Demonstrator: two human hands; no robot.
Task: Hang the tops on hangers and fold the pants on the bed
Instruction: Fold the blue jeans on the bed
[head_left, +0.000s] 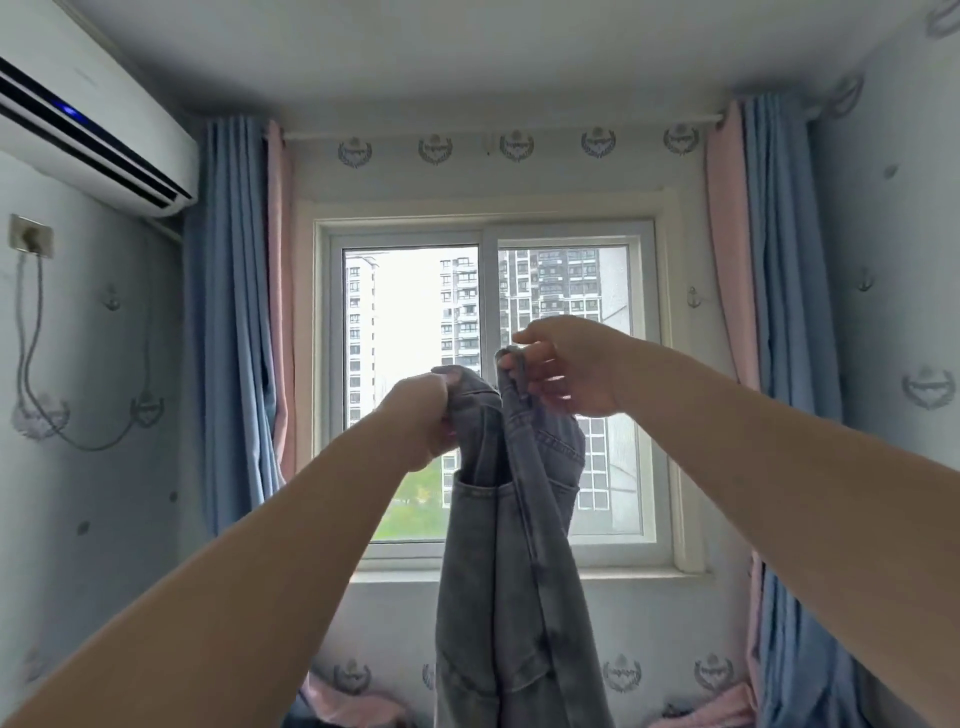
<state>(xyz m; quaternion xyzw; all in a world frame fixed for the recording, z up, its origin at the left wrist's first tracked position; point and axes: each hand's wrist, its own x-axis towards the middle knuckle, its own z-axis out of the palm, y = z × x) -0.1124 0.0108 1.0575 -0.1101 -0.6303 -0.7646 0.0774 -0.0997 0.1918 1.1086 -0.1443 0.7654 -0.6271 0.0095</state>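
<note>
Two hands hold up one pair of grey jeans (511, 545) in front of the window (488, 389). Left hand (421, 423) is clenched on the waistband at one side; right hand (569, 366) pinches the other side, fingers (519, 338) curled round the fabric. Pants hang lengthwise, legs together, bottom out of frame. Prob. early in the fold: nothing folded or hung that I can see; bed & hangers not in view. Denim looks washed, stiff-ish, w/ stitched seams & pocket edges.

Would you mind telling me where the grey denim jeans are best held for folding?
At the waistband, from above, one of the hands at each end: the grey denim jeans hang legs-down, with left hand and right hand already pinching there.
</note>
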